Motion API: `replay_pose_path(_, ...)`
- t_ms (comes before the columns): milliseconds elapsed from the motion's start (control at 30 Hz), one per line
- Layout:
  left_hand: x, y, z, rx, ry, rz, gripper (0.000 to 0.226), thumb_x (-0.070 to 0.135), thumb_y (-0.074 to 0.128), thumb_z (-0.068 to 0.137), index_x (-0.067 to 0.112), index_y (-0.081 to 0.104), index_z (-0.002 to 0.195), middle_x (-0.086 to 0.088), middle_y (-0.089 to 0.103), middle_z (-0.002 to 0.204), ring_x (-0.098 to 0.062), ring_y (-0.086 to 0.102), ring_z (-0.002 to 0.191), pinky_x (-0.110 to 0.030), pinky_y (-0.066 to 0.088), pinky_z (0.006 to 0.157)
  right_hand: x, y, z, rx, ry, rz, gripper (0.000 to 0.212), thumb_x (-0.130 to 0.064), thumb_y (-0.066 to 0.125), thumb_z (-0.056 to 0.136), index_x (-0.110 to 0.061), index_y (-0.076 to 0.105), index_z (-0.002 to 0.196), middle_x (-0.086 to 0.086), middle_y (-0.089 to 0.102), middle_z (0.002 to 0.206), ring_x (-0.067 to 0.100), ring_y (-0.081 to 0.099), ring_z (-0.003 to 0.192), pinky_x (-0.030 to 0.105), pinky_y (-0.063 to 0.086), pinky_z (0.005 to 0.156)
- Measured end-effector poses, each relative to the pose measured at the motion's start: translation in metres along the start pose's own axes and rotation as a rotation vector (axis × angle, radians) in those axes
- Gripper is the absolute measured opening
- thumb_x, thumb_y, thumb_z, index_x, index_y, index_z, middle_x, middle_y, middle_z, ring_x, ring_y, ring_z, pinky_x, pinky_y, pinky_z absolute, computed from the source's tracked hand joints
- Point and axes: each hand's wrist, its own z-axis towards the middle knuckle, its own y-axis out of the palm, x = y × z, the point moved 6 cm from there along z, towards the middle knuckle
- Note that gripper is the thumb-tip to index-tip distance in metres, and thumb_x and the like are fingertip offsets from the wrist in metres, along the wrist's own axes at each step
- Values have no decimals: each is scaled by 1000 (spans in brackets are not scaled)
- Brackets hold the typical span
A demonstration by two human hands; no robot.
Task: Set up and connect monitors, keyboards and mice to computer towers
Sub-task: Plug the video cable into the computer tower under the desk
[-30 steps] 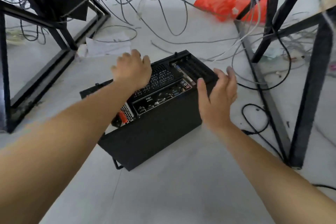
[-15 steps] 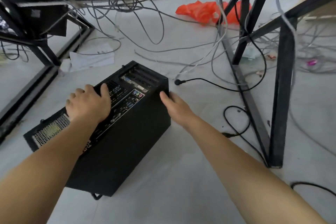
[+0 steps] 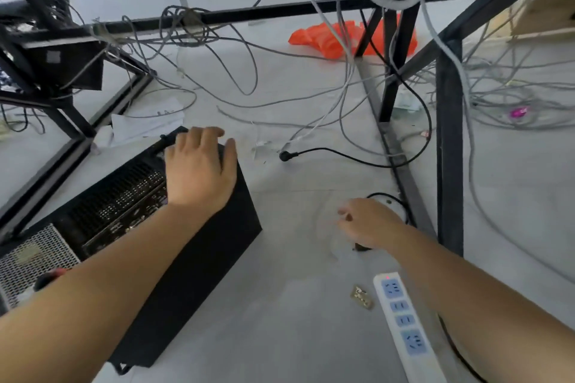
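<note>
A black computer tower [image 3: 199, 258] lies on the grey floor at the lower left, its rear port panel facing up. My left hand [image 3: 199, 171] is on its far end, fingers bent over the far edge and thumb along the right side. My right hand [image 3: 370, 224] is off the tower, low over the floor to its right. Its fingers are loosely curled and hold nothing I can make out. It hovers by a black cable loop [image 3: 389, 196]. Another black cable ends in a plug [image 3: 284, 155] beyond the tower.
A white power strip [image 3: 401, 320] lies under my right forearm, a small metal piece [image 3: 362, 297] beside it. Black desk frame legs [image 3: 449, 149] stand at the right and left. Many grey cables hang and trail across the floor. An orange bag [image 3: 329, 39] and paper [image 3: 146, 121] lie farther back.
The tower has shifted to the lower left of the view. My left hand slid to its far end. My right hand left the tower and dropped toward the floor on the right.
</note>
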Motion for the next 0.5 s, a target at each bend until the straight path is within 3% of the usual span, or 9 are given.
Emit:
replay_pose_path(167,121,58,-1,-159,283,74,41,37,37,100,10,63,117,-10,64,111,-33,57,102,-44,42,87,67,-12,0,130,64,84,18,-23,55,88,-10,66,85,10,67,84,33,62,84,38,51,69)
replay_pose_path(233,145,75,-1,-222,284,96,37,34,36,102,12,61,118,-7,61,114,-31,53,107,-43,39,90,83,-15,2,192,82,118,25,-22,52,89,-16,50,65,1,51,66,27,52,68,31,37,51)
replay_pose_path(333,173,91,2,-326,238,169,33,31,36,103,15,55,123,-6,56,122,-28,48,113,-40,39,94,95,-13,4,195,75,169,37,-17,49,91,-22,29,60,-4,33,62,18,35,56,27,20,46)
replay_pose_path(367,179,94,2,-361,226,205,32,30,35,103,15,53,125,-5,55,125,-27,47,115,-40,39,95,97,-13,5,186,73,178,37,-15,48,91,-22,30,60,-4,33,63,21,38,60,27,21,46)
replay_pose_path(433,180,98,1,-432,180,252,33,26,35,102,16,51,129,-5,52,129,-26,45,119,-39,38,98,94,-16,5,156,47,202,24,-11,49,94,-23,55,74,1,54,78,28,55,83,28,39,55)
replay_pose_path(467,179,97,0,-462,163,278,34,24,36,102,17,50,131,-4,51,131,-26,44,121,-39,38,99,93,-17,6,123,30,225,19,-12,50,96,-21,66,99,5,64,99,30,59,100,30,48,71)
replay_pose_path(500,176,95,1,-489,142,304,35,22,36,101,18,49,134,-4,50,133,-25,44,123,-38,37,100,94,-17,9,94,14,239,28,-13,50,98,-18,64,122,7,64,121,29,58,115,32,49,85)
